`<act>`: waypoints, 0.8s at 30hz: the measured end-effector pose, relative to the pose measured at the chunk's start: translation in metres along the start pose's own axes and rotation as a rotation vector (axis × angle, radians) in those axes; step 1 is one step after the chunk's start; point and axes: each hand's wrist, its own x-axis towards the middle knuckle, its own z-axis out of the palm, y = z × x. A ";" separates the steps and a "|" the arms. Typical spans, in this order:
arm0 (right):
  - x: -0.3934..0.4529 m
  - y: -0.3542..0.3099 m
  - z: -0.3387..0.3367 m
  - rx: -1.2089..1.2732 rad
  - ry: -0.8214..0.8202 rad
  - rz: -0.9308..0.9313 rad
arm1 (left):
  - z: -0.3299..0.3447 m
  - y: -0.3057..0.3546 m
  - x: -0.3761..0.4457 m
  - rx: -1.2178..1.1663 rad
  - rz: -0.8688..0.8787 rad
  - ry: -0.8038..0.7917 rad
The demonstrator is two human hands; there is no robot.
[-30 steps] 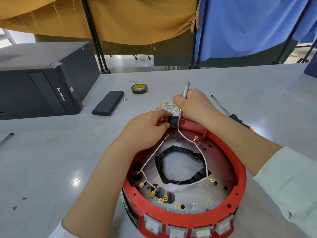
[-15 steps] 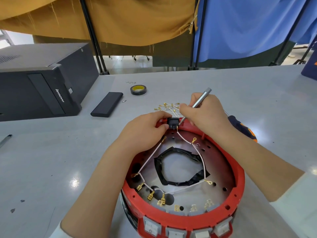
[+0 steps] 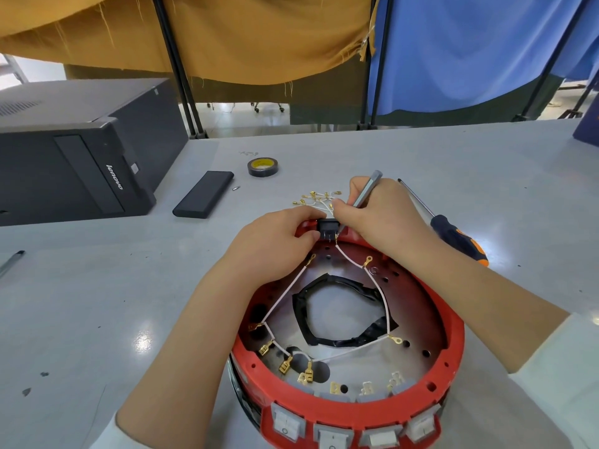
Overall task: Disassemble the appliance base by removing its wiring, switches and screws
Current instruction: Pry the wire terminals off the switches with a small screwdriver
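Observation:
The round red appliance base (image 3: 452,345) lies upside down on the table in front of me. White wires (image 3: 285,294) with brass terminals run across its inside. Several grey rocker switches (image 3: 285,422) line its near rim. At the far rim sits a black socket (image 3: 326,225). My left hand (image 3: 275,244) pinches that socket from the left. My right hand (image 3: 384,218) grips a slim grey metal tool (image 3: 368,189), tilted, with its tip down at the socket's terminals. A loose bunch of removed wires (image 3: 316,199) lies just beyond the base.
A black and orange screwdriver (image 3: 453,233) lies right of my right hand. Farther back are a roll of black tape (image 3: 263,166), a flat black box (image 3: 204,198) and a small screw bit (image 3: 235,188). A black computer case (image 3: 77,150) fills the left; a pen-like tool (image 3: 11,262) lies at the left edge.
My right hand has tilted the grey tool from near upright to a slant toward the right, its tip staying at the socket. My left hand stays on the socket.

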 end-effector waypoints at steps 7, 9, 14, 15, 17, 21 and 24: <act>0.001 0.000 -0.001 0.024 0.023 0.005 | 0.000 0.000 -0.001 -0.003 0.003 0.004; 0.001 0.000 -0.001 0.009 0.000 0.005 | 0.000 0.000 -0.001 -0.002 0.005 0.003; 0.001 -0.001 0.000 -0.032 -0.010 -0.016 | 0.000 0.000 0.000 0.002 0.006 0.005; 0.000 -0.002 0.000 -0.032 -0.005 -0.020 | 0.000 0.000 0.000 0.001 0.006 0.006; 0.000 -0.002 0.000 -0.029 -0.010 -0.026 | 0.000 0.000 0.000 -0.001 0.007 0.007; -0.001 -0.004 -0.001 -0.022 -0.066 -0.020 | 0.000 0.000 -0.001 -0.001 0.010 0.007; -0.002 -0.006 -0.001 0.038 -0.131 0.002 | 0.000 0.000 -0.001 -0.005 0.012 0.004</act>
